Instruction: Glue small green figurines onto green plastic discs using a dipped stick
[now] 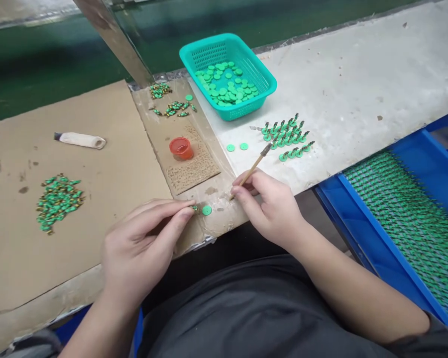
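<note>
Between the thumb and forefinger of my left hand (145,238) is a small green-and-gold figurine (194,208), mostly covered by the fingertips. Just right of it a green disc (206,210) lies flat near the table's front edge. My right hand (267,206) pinches a thin wooden stick with a dark end (256,166), that end pointing up and away from me. The stick's lower tip is close to the tabletop. Beyond both hands, a small red cup (181,148) holding liquid stands on a speckled piece of cardboard (194,171).
A teal basket (263,94) holds many green discs. Figurines on discs (285,134) stand in rows at right; two loose discs (237,147) lie nearby. Loose figurines (59,203) and a white tube (80,139) rest on left cardboard. A blue crate (334,204) sits below, right.
</note>
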A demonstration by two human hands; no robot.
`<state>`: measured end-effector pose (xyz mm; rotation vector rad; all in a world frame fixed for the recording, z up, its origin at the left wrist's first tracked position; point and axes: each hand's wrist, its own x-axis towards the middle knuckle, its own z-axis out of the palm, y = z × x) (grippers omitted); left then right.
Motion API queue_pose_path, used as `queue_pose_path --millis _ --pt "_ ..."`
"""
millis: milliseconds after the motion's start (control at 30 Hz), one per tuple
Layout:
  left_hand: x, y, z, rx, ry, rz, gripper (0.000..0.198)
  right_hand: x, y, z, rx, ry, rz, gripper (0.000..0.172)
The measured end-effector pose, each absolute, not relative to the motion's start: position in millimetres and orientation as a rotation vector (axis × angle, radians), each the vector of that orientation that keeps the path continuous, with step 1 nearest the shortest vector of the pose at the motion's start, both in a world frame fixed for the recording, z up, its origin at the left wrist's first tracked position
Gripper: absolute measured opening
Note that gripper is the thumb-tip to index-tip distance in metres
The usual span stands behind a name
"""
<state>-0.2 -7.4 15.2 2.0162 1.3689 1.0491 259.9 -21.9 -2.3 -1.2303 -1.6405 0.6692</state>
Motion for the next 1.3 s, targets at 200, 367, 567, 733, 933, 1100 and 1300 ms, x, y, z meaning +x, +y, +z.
queue_pose_path --millis 200,367,567,733,933,1100,1300 --pt "4 -4 16 2.099 1.309 0.994 0.009 260 -24 -4 -1.281 -1.634 0.660 0.017" --pt "5 -4 16 2.137 1.292 0.961 0.012 260 -24 -4 -1.320 -1.645 0.671 0.017" --pt "5 -3 15 2.151 1.318 0.939 0.011 260 -24 -4 -1.301 -1.653 0.648 0.017" --pt "5 -3 14 2.211 1.278 0.952 0.010 259 -24 -4 -1.289 -1.645 0.654 0.018" --pt "2 -5 11 2.301 1.253 0.956 0.013 264 -23 -1 -1.250 -1.708 0.635 0.022" --pt "2 -6 9 2.355 1.186 0.987 0.014 271 -18 11 -1.207 -1.910 0.630 0.018" --pt "10 -12 15 2.293 1.284 0.956 0.011 250 -19 18 -1.189 -1.937 0.630 0.035"
